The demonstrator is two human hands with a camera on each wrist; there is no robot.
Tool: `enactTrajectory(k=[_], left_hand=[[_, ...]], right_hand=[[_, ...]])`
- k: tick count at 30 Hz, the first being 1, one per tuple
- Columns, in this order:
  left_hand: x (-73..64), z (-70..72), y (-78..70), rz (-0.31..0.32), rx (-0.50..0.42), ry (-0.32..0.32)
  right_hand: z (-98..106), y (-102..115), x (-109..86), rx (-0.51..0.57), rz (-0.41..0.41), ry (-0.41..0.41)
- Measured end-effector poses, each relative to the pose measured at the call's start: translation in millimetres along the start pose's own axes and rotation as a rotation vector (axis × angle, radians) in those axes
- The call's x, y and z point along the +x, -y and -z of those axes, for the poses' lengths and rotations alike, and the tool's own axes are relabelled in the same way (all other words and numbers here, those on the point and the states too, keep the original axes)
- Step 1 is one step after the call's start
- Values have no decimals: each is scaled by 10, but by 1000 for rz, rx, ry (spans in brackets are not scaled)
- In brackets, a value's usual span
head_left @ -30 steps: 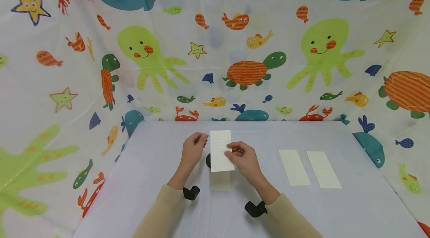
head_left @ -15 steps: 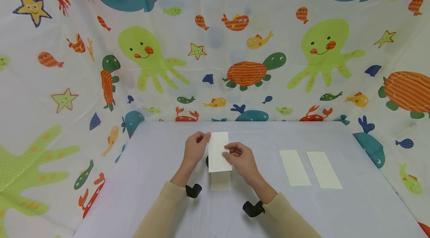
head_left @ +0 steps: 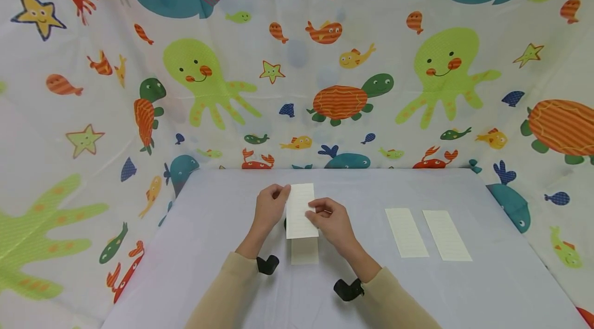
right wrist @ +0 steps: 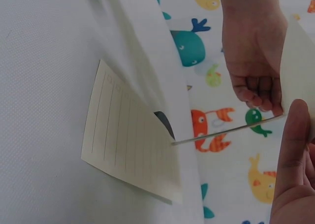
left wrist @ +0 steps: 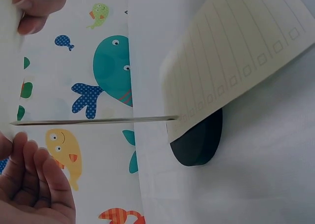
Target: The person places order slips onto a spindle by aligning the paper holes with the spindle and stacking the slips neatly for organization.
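Observation:
Both hands are at a pale ruled paper card (head_left: pixel 300 215), raised over the table. My left hand (head_left: pixel 270 205) holds its far left corner, thumb and fingers close together. My right hand (head_left: pixel 331 218) pinches its right edge. Beneath it lies a second ruled card (head_left: pixel 304 251), tilted over a black rounded object (left wrist: pixel 199 144); the left wrist view shows small checkboxes along its edge. Between the two cards runs a thin strip (left wrist: pixel 93 121), a sheet seen edge-on in both wrist views. The raised card hides that sheet in the head view.
Two more pale ruled cards (head_left: pixel 407 232) lie side by side on the white table (head_left: pixel 501 293), right of the right hand. A sea-animal printed curtain (head_left: pixel 278 97) stands behind the table and along both sides. Each wrist wears a black camera (head_left: pixel 348 289).
The left hand has closed the small gap to the raised card and now holds its corner. The card and right hand have shifted slightly left. The two cards on the right stay put.

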State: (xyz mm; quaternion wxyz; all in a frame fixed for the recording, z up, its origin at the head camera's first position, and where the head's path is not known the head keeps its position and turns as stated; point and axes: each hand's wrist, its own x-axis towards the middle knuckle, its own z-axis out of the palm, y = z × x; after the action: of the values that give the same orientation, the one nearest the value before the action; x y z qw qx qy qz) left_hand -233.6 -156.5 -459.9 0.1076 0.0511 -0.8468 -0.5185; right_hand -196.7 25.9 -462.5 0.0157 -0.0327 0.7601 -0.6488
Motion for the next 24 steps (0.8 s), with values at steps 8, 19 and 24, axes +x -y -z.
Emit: enactTrajectory(k=[8, 19, 24], left_hand=[[-12, 4, -17, -19, -16, -7], [4, -14, -34, 2, -11, 0], [7, -14, -18, -1, 2, 7]], right_hand=[[10, -17, -8, 33, 30, 27], [4, -7, -9, 17, 0, 13], [-1, -18, -11, 23, -5, 18]])
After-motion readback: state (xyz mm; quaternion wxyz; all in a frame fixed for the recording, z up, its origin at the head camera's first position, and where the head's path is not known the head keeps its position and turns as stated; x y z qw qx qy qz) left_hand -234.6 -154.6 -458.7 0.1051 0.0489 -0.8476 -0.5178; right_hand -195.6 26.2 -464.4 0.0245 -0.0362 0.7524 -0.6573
